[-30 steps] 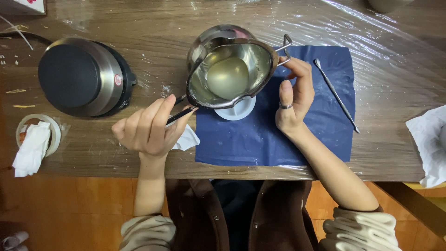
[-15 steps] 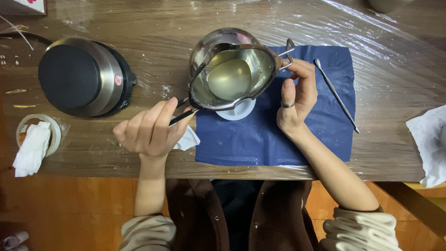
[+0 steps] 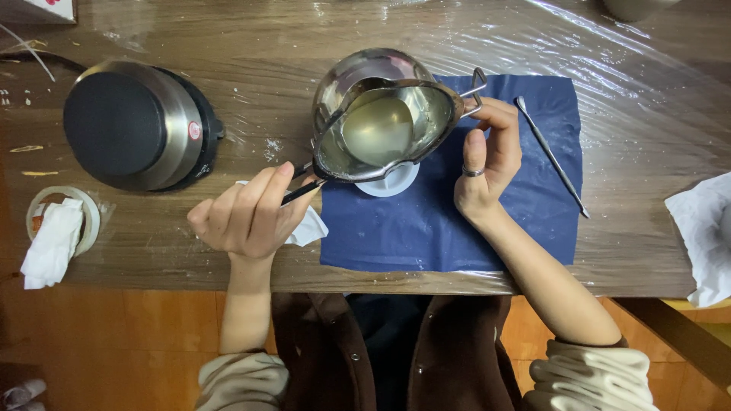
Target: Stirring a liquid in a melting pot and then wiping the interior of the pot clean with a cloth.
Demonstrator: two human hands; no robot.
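Mid-pour: left hand (image 3: 247, 217) clamped on handle of tilted melting pot (image 3: 384, 129), right hand (image 3: 487, 160) steadying its rim, pale liquid (image 3: 378, 128) mostly inside, white cup (image 3: 388, 179) beneath.

The person wears a brown buttoned jacket (image 3: 457, 358), cream pushed-up sleeves (image 3: 590, 377) and 1 ring (image 3: 473, 172).

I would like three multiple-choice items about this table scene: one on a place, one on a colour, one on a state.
1. Where does the thin metal tool lie?
A. on the cloth's right part
B. on the hot plate
C. in the pot

2. What colour is the cloth?
A. red
B. dark blue
C. yellow

3. What is the state of the melting pot?
A. empty
B. upside down
C. holding pale liquid

Answers: 1 A, it lies along the cloth's right side. 2 B, the fabric is navy. 3 C, liquid shows inside while the left hand grips its handle and the right hand touches its rim.
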